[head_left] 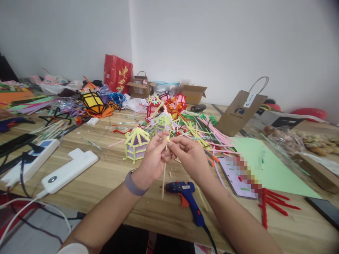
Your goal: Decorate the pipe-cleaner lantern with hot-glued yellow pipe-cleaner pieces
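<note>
Left of centre, my yellow-and-purple lantern (137, 145) stands on the wooden table (106, 197). Mid-frame, my left hand (153, 155) pinches a thin wooden stick (163, 181) near its top, its length hanging down; my right hand (189, 155) pinches a yellow bit (168, 139) there. Below, right of centre, lies a blue hot glue gun (188, 197).

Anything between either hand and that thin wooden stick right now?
Nothing visible: the left hand grips the stick, and the right hand pinches a small yellow piece by its upper part. The glue gun lies to the stick's right in view, blocking neither hand.
</note>
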Demonstrator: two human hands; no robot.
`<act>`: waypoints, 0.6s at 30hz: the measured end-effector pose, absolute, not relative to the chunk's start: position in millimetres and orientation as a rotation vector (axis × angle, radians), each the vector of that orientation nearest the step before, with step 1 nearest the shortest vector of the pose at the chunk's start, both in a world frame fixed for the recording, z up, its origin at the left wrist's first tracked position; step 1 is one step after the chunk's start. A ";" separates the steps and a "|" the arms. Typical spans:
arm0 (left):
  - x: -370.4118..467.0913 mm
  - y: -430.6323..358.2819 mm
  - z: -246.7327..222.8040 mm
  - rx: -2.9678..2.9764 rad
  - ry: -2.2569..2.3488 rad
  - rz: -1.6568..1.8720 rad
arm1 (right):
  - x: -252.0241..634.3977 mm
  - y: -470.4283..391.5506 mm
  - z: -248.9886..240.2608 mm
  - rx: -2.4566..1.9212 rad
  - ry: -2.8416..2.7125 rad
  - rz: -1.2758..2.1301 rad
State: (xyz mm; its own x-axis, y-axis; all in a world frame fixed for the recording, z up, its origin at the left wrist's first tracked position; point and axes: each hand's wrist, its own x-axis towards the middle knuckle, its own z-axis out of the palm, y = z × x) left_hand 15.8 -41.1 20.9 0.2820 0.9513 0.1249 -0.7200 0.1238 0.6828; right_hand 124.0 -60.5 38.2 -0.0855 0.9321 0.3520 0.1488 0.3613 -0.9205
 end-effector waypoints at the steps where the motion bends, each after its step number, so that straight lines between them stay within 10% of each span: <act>1: 16.9 -41.6 20.5 0.716 0.374 1.255 | 123.2 -61.2 39.0 -1.018 -1.489 0.912; 18: 5.3 -57.0 29.7 1.314 0.575 1.470 | 130.7 -89.6 48.2 -1.194 -1.762 -0.579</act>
State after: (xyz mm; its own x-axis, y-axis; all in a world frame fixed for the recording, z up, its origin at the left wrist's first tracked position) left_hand 5.3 -57.0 29.7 0.1351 0.8962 0.4225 -0.3717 -0.3494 0.8601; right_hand 130.7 -89.6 48.2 -0.1262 0.4772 0.8697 0.9003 0.4233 -0.1016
